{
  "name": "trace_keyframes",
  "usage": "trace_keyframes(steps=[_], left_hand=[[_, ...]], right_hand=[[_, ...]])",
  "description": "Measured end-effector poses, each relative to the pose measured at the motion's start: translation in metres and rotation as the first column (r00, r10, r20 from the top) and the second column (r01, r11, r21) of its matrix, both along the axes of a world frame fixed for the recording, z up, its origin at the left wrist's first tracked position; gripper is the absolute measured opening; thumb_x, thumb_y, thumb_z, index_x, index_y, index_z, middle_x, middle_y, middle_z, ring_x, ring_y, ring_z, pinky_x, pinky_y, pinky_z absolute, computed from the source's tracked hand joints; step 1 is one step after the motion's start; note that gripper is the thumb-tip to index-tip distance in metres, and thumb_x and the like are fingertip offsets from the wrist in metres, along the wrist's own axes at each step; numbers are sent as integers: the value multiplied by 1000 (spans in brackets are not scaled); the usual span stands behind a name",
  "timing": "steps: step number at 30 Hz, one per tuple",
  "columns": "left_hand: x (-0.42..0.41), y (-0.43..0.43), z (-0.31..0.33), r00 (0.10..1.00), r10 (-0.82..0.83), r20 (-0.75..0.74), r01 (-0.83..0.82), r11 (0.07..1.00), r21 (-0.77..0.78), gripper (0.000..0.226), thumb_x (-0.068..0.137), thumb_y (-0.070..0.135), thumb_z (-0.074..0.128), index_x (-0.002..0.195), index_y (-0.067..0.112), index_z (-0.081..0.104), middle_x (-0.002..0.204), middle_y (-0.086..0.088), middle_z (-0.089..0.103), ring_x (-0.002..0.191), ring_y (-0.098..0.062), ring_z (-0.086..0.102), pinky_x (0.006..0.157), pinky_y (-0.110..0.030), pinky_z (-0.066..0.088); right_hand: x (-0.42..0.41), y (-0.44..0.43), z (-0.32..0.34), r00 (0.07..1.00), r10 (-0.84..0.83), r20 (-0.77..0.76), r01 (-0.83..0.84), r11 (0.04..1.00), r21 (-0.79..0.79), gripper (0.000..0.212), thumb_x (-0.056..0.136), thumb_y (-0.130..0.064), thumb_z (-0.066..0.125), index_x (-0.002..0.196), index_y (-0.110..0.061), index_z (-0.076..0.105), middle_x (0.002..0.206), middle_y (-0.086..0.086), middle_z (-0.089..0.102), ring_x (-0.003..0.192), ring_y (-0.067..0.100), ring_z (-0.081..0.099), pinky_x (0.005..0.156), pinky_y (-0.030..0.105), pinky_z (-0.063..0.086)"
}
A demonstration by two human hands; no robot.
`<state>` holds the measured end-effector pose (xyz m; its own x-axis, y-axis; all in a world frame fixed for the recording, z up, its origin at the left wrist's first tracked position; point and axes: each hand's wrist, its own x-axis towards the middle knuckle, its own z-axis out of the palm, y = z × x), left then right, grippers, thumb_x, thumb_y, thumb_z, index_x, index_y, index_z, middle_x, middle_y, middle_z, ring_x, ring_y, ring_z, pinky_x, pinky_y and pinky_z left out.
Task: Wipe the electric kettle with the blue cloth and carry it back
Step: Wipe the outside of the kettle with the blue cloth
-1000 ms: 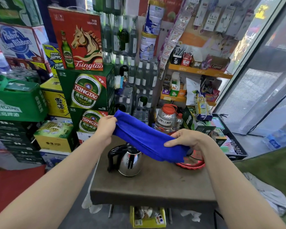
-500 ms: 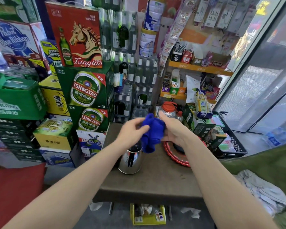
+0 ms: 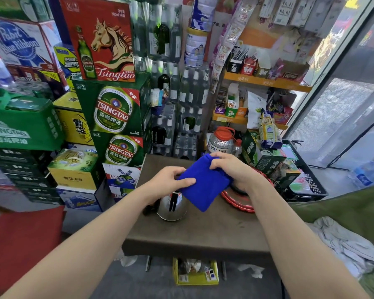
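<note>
A folded blue cloth point(image 3: 203, 186) hangs in the air above the small brown table point(image 3: 203, 231). My left hand point(image 3: 171, 180) pinches its left edge and my right hand point(image 3: 231, 169) grips its upper right corner. Below the cloth stands the shiny steel electric kettle point(image 3: 172, 209) with a black handle. My left forearm and the cloth hide its top. Neither hand touches the kettle.
A red round tray point(image 3: 238, 201) lies on the table's right side. Behind it stand a clear jar with a red lid point(image 3: 220, 141) and a green box point(image 3: 261, 156). Stacked beer cartons point(image 3: 115, 113) fill the left. A black crate point(image 3: 307, 182) sits to the right.
The cloth was stretched out wide between my hands, then bunched together, and is now folded into a flat square held above the kettle.
</note>
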<state>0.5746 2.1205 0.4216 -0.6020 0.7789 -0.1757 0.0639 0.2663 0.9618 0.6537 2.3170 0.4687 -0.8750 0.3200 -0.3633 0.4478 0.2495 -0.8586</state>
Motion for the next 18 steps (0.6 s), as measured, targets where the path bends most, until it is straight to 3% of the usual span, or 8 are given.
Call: trace_keyframes(steps=[2, 3, 7, 10, 12, 14, 16, 18], left_hand=[[2, 2, -10, 990, 127, 64, -129, 991, 30, 27, 91, 27, 65, 104, 3, 65, 97, -9, 73, 87, -16, 68, 76, -27, 56], [4, 3, -16, 981, 168, 99, -173, 984, 35, 26, 92, 26, 63, 104, 2, 65, 94, -9, 72, 86, -16, 68, 74, -27, 57], [13, 1, -41, 964, 154, 219, -160, 987, 11, 26, 97, 26, 55, 109, 5, 65, 91, -6, 72, 77, -10, 67, 60, -20, 51], [19, -4, -71, 952, 167, 258, -150, 985, -83, 27, 98, 30, 52, 109, 11, 68, 101, -14, 72, 93, -25, 68, 77, -36, 57], [21, -12, -96, 987, 158, 15, -149, 957, -250, 26, 97, 36, 52, 106, 21, 70, 103, -5, 73, 99, -22, 68, 88, -38, 54], [18, -24, -116, 944, 209, -254, -289, 896, -338, 28, 93, 36, 57, 117, 25, 65, 112, 4, 69, 102, -13, 64, 93, -33, 51], [5, -38, -134, 845, 279, -456, -446, 838, -314, 44, 89, 32, 64, 131, 23, 55, 129, 1, 58, 114, -17, 58, 100, -34, 46], [-22, -48, -151, 793, 265, -549, -500, 798, -337, 65, 86, 27, 68, 144, 18, 40, 146, -5, 42, 130, -24, 46, 108, -37, 37]], right_hand=[[-1, -1, -11, 998, 21, -55, 5, 903, 430, 46, 88, -9, 61, 132, -21, 54, 128, 6, 57, 116, 22, 55, 98, 42, 50], [1, -5, -16, 993, 72, -99, -10, 856, 517, 52, 88, -11, 62, 137, -23, 51, 134, 3, 55, 124, 20, 53, 104, 41, 47], [13, -34, -61, 950, 311, -7, -304, 931, 200, 61, 91, -26, 67, 146, -32, 42, 136, -4, 58, 123, 15, 59, 102, 33, 51], [25, -51, -117, 970, 238, -53, -238, 971, 2, 57, 91, -17, 66, 142, -28, 44, 130, -2, 62, 116, 17, 64, 98, 33, 56], [35, -57, -155, 997, 82, -4, -82, 975, -207, 44, 95, -10, 63, 134, -27, 51, 129, 4, 65, 117, 22, 65, 96, 33, 56], [44, -61, -182, 993, -55, 102, 85, 944, -319, 38, 100, -9, 59, 131, -28, 52, 131, 7, 64, 116, 23, 65, 96, 36, 56], [46, -60, -202, 974, -173, 146, 207, 942, -265, 40, 101, -10, 56, 135, -30, 48, 134, 6, 62, 114, 20, 65, 96, 38, 57], [39, -57, -209, 959, -269, 86, 278, 951, -138, 43, 102, -12, 54, 135, -39, 42, 132, 2, 62, 105, 11, 66, 90, 35, 59]])
